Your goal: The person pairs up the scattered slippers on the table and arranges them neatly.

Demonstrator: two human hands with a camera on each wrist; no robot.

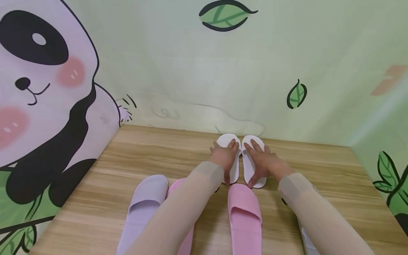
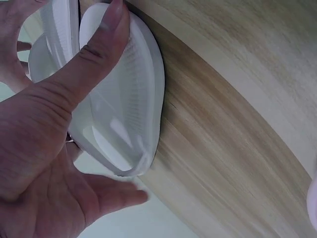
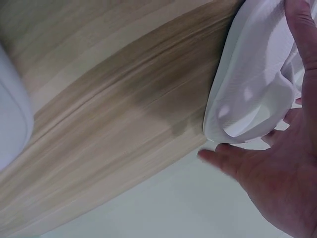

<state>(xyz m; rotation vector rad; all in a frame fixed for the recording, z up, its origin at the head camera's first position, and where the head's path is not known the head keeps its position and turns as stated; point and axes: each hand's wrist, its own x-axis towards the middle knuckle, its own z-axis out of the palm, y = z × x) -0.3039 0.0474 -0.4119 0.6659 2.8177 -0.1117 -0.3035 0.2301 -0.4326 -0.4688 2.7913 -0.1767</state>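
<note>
A pair of white slippers stands side by side against the wall, toes toward it. Over the left white slipper [image 1: 235,171] lies my left hand [image 1: 224,156], its fingers spread across the strap and thumb reaching back toward the heel. In the left wrist view that thumb [image 2: 91,57] stretches straight over the slipper's footbed. My right hand [image 1: 262,161] is over the right white slipper [image 1: 261,182], fingers fanned out on the strap and thumb near the heel. The right wrist view has its fingers extended beside the slipper's toe end [image 3: 252,116].
Behind the hands lie a pink slipper [image 1: 244,198], a lavender slipper [image 1: 148,189], another pink slipper [image 1: 186,244] partly under my left sleeve, and a pale slipper [image 1: 307,244] by my right sleeve. Green walls [image 1: 191,78] with panda and leaf drawings enclose the wood-grain floor [image 1: 159,148].
</note>
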